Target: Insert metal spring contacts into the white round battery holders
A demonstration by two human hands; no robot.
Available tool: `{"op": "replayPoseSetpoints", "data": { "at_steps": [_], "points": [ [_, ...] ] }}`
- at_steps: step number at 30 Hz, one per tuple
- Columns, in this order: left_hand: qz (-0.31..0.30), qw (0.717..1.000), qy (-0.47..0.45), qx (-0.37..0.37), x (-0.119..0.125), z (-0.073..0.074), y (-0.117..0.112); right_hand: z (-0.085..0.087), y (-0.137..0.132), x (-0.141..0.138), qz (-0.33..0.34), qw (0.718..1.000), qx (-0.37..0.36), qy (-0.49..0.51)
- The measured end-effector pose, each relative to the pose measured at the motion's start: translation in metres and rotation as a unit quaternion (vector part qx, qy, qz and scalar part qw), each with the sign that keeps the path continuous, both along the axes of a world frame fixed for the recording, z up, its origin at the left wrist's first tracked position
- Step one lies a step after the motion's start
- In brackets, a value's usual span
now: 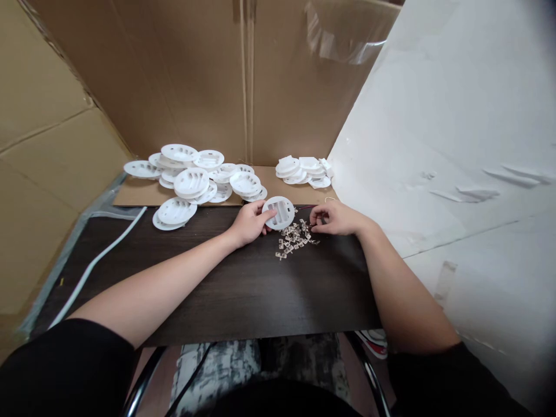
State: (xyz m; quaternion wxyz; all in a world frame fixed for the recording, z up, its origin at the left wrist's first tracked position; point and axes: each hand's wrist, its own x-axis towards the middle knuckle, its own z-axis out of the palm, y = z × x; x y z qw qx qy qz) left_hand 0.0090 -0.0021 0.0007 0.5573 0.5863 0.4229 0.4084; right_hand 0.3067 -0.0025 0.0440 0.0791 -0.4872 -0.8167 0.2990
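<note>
My left hand grips a round white plastic battery housing by its left edge, thumb on top, with the slotted side facing up. Just right of it, my right hand is curled with thumb and fingertips close together at the edge of the metal pile. Whatever lies between those fingertips is too small to make out. Between and below the hands, many small metal contact pieces are scattered over the dark table.
Many more white housings lie in overlapping stacks at the back left. A smaller group of white parts sits on the cardboard strip at the back right. Cardboard walls and a white panel enclose the table. A white cable runs along the left.
</note>
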Motion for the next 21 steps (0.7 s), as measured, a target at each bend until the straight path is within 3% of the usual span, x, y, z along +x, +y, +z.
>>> {"op": "replayPoseSetpoints", "data": {
  "at_steps": [10, 21],
  "points": [
    [-0.007, 1.000, 0.000, 0.003, 0.000, -0.002, 0.001, -0.004, 0.001, 0.000, -0.022, 1.000, -0.014, 0.008],
    [-0.005, 1.000, -0.008, -0.001, 0.001, -0.002, 0.001, -0.010, 0.005, 0.000, -0.070, 0.991, 0.112, -0.002]
  ]
}}
